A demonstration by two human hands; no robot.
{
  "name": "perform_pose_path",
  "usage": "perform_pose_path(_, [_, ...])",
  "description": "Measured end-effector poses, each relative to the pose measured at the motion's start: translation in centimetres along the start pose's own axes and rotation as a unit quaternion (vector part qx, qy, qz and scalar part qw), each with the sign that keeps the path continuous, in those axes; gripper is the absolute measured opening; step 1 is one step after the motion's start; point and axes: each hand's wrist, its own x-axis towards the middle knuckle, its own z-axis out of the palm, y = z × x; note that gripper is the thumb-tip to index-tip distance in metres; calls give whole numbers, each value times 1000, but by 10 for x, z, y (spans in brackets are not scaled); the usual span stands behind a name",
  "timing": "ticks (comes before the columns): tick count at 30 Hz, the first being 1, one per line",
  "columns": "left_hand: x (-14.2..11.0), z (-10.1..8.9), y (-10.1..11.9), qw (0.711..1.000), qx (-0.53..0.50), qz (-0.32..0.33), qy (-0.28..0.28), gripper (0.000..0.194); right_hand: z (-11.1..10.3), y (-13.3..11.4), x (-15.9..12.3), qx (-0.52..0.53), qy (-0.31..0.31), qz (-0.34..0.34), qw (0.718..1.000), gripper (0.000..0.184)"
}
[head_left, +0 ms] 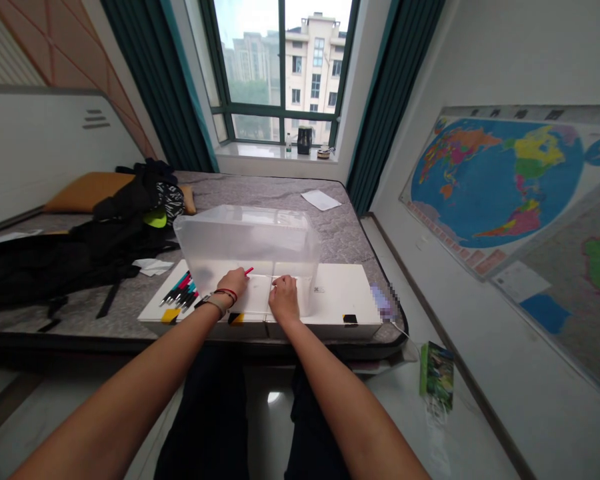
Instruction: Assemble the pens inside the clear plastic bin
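Note:
A clear plastic bin (pixel 245 237) lies on its side on a white box (pixel 340 287), its opening facing me. My left hand (pixel 233 283), with a red band and a watch strap at the wrist, reaches into the opening. Its fingers are closed around a red pen (pixel 249 271), whose end sticks out to the right. Beside it my right hand (pixel 284 299) is also inside the opening, fingers curled together. What they hold, if anything, is too small to make out. Several pens (pixel 181 292) in black, red, blue and white lie in a loose bunch to the left.
The white boxes rest along the near edge of a bare grey mattress (pixel 260 190). Dark clothes (pixel 130 213) and an orange pillow (pixel 85 191) are at the left. A paper sheet (pixel 321 200) lies farther back. A green package (pixel 437 375) stands on the floor at the right.

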Motion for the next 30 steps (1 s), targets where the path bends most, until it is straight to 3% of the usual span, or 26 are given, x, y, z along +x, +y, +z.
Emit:
perform_pose_path(6, [3, 0, 4, 999, -12, 27, -27, 30, 0, -2, -1, -19, -27, 2, 999, 18])
perform_pose_path(11, [2, -6, 12, 997, -80, 20, 2, 32, -1, 0, -3, 7, -46, -20, 999, 15])
perform_pose_path(13, [-4, -5, 21, 979, -203, 11, -18, 34, -3, 0, -4, 29, -41, -37, 998, 21])
perform_pose_path(15, [-12, 0, 31, 938, -340, 7, -65, 36, -6, -1, -4, 46, -34, -46, 997, 26])
perform_pose_path(19, [-28, 15, 43, 882, -461, -7, -102, 38, -7, -1, -4, 51, -19, -36, 998, 17])
perform_pose_path(26, [-32, 31, 33, 849, -516, -10, -116, 37, -3, 2, -4, 59, -30, -34, 997, 20])
perform_pose_path(30, [-32, 31, 33, 870, -482, -10, -100, 35, 2, 6, 0, 63, -37, -26, 997, 23])
